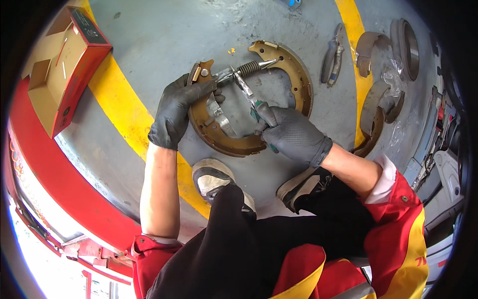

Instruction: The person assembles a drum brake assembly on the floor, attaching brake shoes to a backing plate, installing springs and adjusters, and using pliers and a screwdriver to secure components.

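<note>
Two curved brown brake shoes lie on the grey floor in front of me, forming a rough ring. My left hand (175,107), in a black glove, grips the upper end of the left brake shoe (198,117), thumb over its edge. Between the upper ends of the left shoe and the right brake shoe (300,79) runs a metal adjuster rod with a coil spring (249,69). My right hand (296,134), also gloved, is closed round the green and grey handles of a pair of pliers (244,86). The pliers' jaws are at the rod beside the spring; their exact bite is too small to tell.
An opened red cardboard box (74,82) stands at the left. On the right lie another pair of pliers (332,59), worn brake shoes (372,47), a round ring-shaped part (409,50) and clear plastic wrap (393,82). My shoes (211,175) are close below the brake shoes.
</note>
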